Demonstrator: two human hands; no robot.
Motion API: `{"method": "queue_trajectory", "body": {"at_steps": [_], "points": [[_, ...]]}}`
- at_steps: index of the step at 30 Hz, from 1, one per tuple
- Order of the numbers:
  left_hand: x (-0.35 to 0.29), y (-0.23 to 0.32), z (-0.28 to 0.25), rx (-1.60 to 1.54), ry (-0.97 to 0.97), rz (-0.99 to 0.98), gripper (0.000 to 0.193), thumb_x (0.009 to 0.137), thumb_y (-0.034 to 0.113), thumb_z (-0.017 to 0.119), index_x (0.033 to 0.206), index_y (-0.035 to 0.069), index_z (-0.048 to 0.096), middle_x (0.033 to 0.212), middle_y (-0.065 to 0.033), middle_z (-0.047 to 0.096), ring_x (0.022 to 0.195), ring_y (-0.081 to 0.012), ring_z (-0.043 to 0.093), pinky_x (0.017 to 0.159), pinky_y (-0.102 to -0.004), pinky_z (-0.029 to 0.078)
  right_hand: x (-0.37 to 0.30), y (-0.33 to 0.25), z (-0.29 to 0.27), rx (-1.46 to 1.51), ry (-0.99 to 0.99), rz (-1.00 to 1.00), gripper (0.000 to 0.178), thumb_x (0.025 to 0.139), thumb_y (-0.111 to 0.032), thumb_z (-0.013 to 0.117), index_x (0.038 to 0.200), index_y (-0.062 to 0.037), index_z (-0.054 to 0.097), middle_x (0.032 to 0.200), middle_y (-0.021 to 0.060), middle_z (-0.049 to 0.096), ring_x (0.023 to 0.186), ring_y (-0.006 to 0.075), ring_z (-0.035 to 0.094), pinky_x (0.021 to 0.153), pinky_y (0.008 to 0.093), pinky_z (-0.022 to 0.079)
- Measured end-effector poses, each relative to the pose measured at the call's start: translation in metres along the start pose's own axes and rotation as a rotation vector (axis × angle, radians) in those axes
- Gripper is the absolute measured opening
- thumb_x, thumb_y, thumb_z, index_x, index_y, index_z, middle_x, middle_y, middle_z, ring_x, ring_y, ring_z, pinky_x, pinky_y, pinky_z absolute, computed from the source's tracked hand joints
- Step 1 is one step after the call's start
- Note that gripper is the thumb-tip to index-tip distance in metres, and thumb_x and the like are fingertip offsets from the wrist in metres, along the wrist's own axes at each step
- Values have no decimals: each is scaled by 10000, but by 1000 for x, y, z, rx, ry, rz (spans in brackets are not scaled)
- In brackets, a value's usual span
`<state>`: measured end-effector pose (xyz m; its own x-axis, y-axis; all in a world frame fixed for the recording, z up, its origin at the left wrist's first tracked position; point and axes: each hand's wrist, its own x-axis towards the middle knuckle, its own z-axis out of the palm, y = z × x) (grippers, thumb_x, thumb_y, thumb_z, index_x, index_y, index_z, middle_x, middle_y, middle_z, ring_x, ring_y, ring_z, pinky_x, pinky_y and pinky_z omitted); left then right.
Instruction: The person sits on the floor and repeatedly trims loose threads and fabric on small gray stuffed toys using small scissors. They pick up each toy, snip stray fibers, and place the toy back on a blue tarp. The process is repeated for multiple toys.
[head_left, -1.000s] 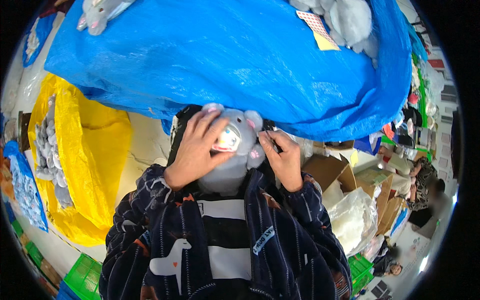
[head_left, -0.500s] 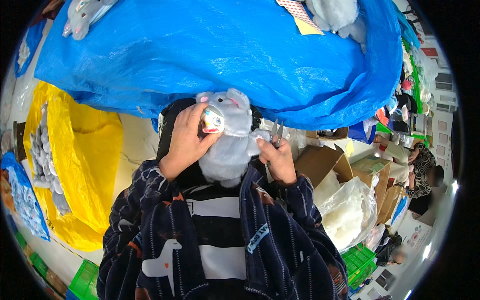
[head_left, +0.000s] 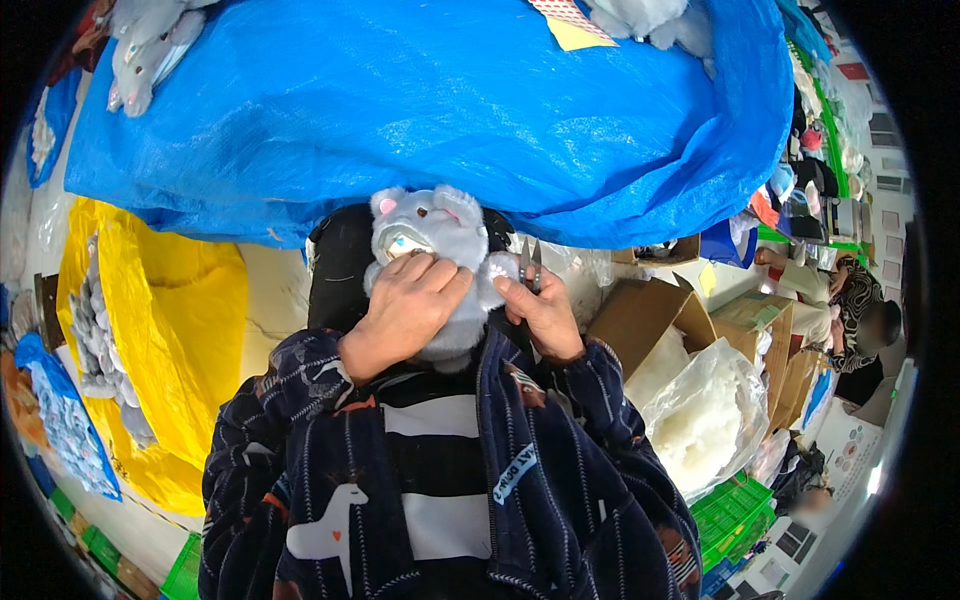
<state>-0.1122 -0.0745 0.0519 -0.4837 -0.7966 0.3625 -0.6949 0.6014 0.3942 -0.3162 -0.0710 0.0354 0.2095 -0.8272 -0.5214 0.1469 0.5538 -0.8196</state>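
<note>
A grey plush toy (head_left: 461, 290) with round ears and pink inner ears rests upright on my lap, against the blue sheet's near edge. Below its snout sits a white piece with coloured print (head_left: 402, 244), partly covered by my fingers. My left hand (head_left: 412, 305) is closed, its fingers curled over the toy's front and the lower part of that white piece. In my right hand (head_left: 545, 312) is a small pair of scissors (head_left: 530, 262), blades pointing up. The thumb of that hand presses at the toy's paw (head_left: 500, 272). The scissor handles are mostly hidden in the palm.
A blue plastic sheet (head_left: 430, 110) spreads ahead, with grey plush pieces (head_left: 150, 55) at its far left and more at far right. A yellow sack (head_left: 185, 350) of grey pieces stands left. Cardboard boxes (head_left: 640, 330) and a clear bag of white stuffing (head_left: 705, 420) stand right.
My left hand has shifted from the side of the white printed piece to curl over it and the toy's front. The toy has tilted and moved slightly left. My right hand keeps the scissors.
</note>
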Motion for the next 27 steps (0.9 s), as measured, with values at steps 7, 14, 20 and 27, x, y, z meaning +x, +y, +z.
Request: {"method": "queue_trajectory", "body": {"at_steps": [7, 14, 20, 27], "points": [[-2, -6, -3, -275, 56, -176, 71, 804, 77, 620, 841, 40, 574, 791, -100, 550, 730, -294, 558, 639, -379, 453, -11, -22, 13, -272, 44, -139, 351, 843, -157, 686, 1137, 1, 577, 801, 16, 591, 677, 117, 548, 644, 251, 454], [-7, -12, -7, -485, 44, -269, 66, 844, 73, 583, 870, 22, 549, 810, -130, 542, 725, -334, 556, 626, -400, 445, -33, -45, 38, -966, -40, -755, 421, 793, -180, 690, 1165, -32, 558, 975, 101, 569, 765, 263, 605, 652, 312, 506], [-4, -12, -12, -468, 19, -293, 55, 850, 59, 576, 865, 17, 544, 797, -132, 532, 716, -326, 551, 614, -386, 441, -22, -38, 42, -1333, 122, -825, 329, 772, -177, 702, 1073, -73, 621, 894, 56, 586, 736, 245, 620, 601, 346, 508], [-1, -11, -11, -463, 14, -311, 72, 869, 93, 564, 863, 27, 534, 807, -141, 531, 741, -351, 561, 627, -413, 448, -15, -34, 41, -1365, 132, -836, 291, 760, -171, 710, 1027, -76, 642, 880, 43, 606, 744, 236, 625, 598, 345, 508]]}}
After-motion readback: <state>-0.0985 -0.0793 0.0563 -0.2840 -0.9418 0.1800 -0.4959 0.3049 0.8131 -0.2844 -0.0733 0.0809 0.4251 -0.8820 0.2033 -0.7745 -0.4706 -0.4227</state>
